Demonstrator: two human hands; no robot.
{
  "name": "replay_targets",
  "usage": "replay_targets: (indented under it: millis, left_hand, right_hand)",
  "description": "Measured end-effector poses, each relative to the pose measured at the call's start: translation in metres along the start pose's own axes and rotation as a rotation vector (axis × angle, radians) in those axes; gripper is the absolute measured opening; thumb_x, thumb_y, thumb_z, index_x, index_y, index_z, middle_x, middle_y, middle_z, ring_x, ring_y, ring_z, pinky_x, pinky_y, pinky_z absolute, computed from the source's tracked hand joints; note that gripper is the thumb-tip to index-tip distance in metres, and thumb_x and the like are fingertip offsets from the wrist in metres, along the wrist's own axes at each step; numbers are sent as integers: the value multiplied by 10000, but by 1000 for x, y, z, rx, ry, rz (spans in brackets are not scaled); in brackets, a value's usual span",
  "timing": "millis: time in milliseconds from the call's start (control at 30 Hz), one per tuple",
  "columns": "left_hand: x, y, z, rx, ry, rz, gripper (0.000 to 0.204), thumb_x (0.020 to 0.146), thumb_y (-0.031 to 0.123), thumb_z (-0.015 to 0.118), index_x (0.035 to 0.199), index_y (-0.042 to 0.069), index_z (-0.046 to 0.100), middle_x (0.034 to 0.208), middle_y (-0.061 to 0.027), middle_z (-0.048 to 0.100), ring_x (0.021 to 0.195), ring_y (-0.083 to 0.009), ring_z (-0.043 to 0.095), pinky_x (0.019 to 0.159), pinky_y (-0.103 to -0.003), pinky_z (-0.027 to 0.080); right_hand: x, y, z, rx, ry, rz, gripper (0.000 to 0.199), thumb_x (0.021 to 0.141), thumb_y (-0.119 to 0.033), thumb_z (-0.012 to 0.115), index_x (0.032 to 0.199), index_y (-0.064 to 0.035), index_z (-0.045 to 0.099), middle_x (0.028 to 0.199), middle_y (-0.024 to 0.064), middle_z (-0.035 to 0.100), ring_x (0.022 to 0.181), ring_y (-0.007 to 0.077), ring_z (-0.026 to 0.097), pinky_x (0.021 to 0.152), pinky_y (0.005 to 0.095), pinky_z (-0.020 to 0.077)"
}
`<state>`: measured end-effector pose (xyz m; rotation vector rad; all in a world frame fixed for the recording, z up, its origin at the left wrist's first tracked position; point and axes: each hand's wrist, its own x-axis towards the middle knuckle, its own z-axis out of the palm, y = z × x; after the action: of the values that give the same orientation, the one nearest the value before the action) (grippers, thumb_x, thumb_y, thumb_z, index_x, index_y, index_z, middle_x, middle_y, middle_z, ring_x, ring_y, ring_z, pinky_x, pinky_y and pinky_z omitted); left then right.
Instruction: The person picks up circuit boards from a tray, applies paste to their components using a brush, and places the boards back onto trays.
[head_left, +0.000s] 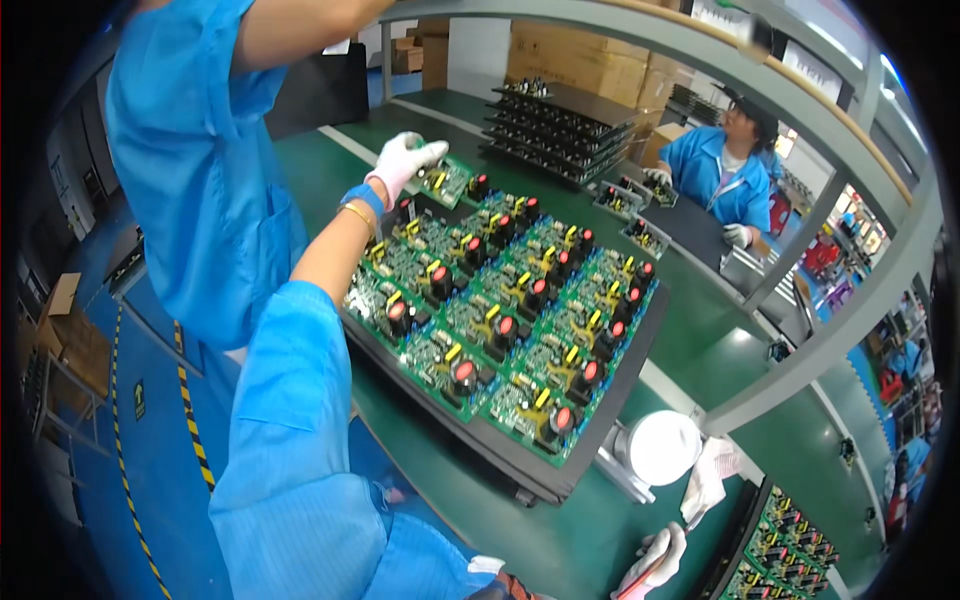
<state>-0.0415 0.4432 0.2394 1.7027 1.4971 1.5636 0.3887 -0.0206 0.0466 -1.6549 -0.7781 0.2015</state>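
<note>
My left hand (403,163), in a white glove with a blue band at the wrist, reaches over the far left corner of a board array. Its fingers are closed on the edge of a green circuit board (443,182). That board overlaps the far left corner of a dark tray (470,425) filled with rows of similar circuit boards (520,300), which carry red-topped round parts and yellow parts. At the lower right, my gloved right hand (652,562) is closed around a slim tool with a red part; its kind is unclear. Beside it lies a white cloth (710,478).
A round white object (664,447) stands right of the tray. Another tray of boards (785,545) lies at the lower right. Stacked trays (560,130) stand behind. A co-worker (725,180) sits across, another (190,170) stands close left. A grey frame post (830,315) slants at right.
</note>
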Motion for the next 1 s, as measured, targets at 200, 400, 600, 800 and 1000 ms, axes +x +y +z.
replay_targets:
  millis: [200, 400, 600, 800, 1000]
  left_hand:
    - [44, -43, 14, 231, -373, -107, 581, 701, 495, 671, 970, -19, 650, 907, -155, 641, 915, -223, 586, 797, -337, 429]
    - [45, -72, 28, 821, -458, -33, 657, 827, 585, 404, 982, -14, 623, 1040, -219, 605, 980, -365, 566, 838, -410, 430]
    - [54, -42, 51, 772, -305, 410, 437, 805, 459, 487, 988, 86, 621, 1000, -163, 606, 949, -331, 565, 826, -419, 448]
    - [54, -33, 102, 917, -739, 326, 285, 718, 187, 575, 982, 99, 635, 960, -152, 630, 922, -321, 589, 795, -392, 470]
    - [35, -9, 100, 686, -331, 457, 235, 707, 104, 591, 939, 114, 629, 861, -138, 600, 930, -329, 559, 809, -403, 451]
  right_hand:
    - [-2, -42, 17, -48, 80, 249, 210, 857, -27, 528, 1062, -13, 571, 735, 59, 544, 634, 115, 488, 565, 239, 418]
    - [-1, -20, 16, -301, 16, -71, 212, 873, -83, 531, 1080, -50, 558, 731, 61, 542, 653, 131, 492, 602, 257, 430]
    - [-1, -26, 19, -313, -41, -128, 230, 905, -139, 502, 1100, -21, 535, 734, 75, 556, 634, 143, 505, 589, 267, 441]
    - [-2, -9, 13, -294, -40, -16, 273, 902, -182, 523, 1143, -54, 521, 721, 50, 567, 608, 130, 499, 562, 252, 425]
    - [-4, -8, 8, -177, 20, 161, 295, 893, -195, 537, 1165, -82, 517, 749, 44, 569, 650, 118, 496, 607, 245, 417]
